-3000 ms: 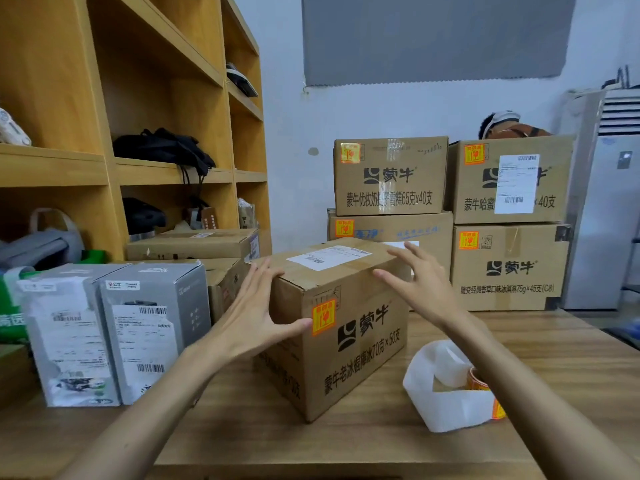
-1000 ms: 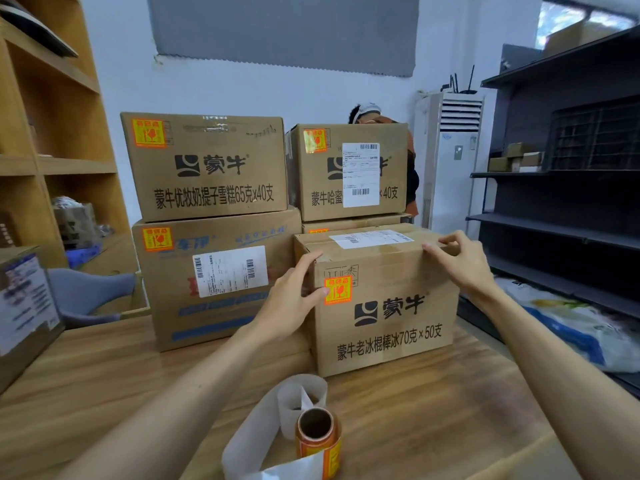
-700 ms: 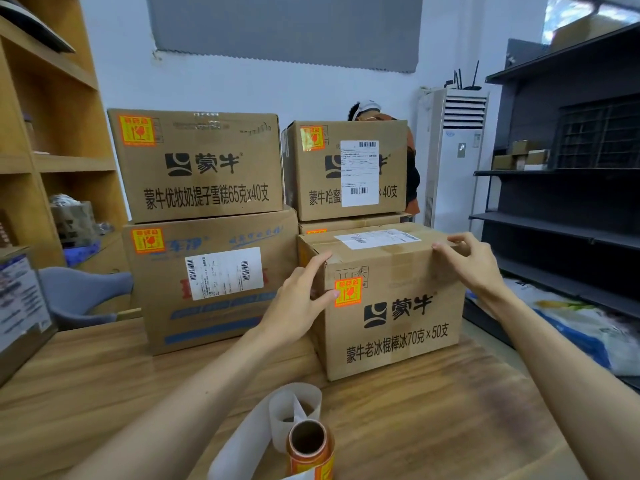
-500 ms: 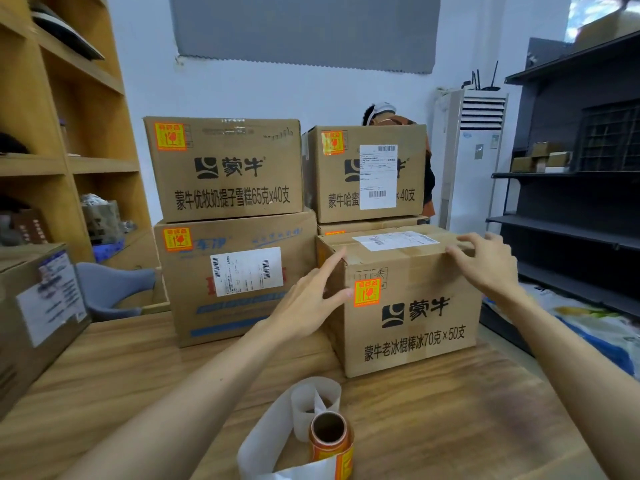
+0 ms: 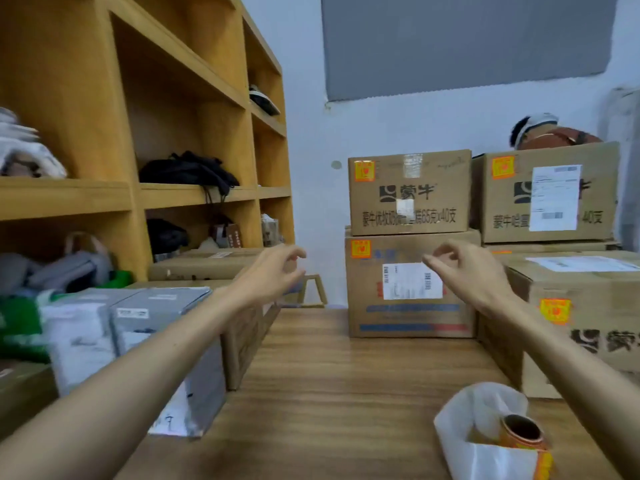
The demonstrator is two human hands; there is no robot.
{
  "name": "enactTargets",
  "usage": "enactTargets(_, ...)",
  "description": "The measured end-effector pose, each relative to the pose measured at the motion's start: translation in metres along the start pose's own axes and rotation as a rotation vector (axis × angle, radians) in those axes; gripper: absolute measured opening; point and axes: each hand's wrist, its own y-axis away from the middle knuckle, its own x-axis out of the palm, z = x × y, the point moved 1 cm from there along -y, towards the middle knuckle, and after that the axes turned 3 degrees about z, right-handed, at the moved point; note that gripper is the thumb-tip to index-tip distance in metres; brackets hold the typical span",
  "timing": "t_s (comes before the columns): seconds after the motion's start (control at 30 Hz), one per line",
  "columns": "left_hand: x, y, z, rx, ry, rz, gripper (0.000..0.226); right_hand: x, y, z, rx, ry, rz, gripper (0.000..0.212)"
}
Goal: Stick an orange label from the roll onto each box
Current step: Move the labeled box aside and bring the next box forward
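Open lane straight down the middle of the counter (image 5: 346, 393), bare wood right up to the stacked cartons (image 5: 408, 320) at the back. Grey boxes (image 5: 156, 341) wall off the left side, a big carton (image 5: 588, 289) blocks the right, and the label roll (image 5: 521, 436) with its loose backing sits near-right.

A wooden table (image 5: 329, 393) with lengthwise grain carries it all. Near its front right corner stands the label roll (image 5: 521, 436), core upright, with a loose white backing strip (image 5: 460, 424) curling around it. Just behind sits a brown carton (image 5: 588, 358) with an orange label (image 5: 555, 310) on its front. A taped carton (image 5: 408, 317) rests at the far end, and two grey boxes (image 5: 152, 341) stand side by side on the left
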Motion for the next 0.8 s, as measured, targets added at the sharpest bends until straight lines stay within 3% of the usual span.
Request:
enactTargets(0.13, -0.049, 0.040, 0.065, -0.152, -0.056, -0.043, 0.028, 0.048, -0.008, 0.089, -0.101, -0.119, 0.145, 0.033)
enactTargets(0.4, -0.100, 0.055, 0.169, -0.349, -0.052, 0.001, 0.036, 0.138, -0.036, 0.215, -0.228, -0.204, 0.356, 0.031)
enactTargets(0.8, -0.096, -0.012, 0.305, -0.505, -0.043, 0.155, 0.050, 0.278, -0.123, 0.243, -0.110, -0.162, 0.478, 0.048)
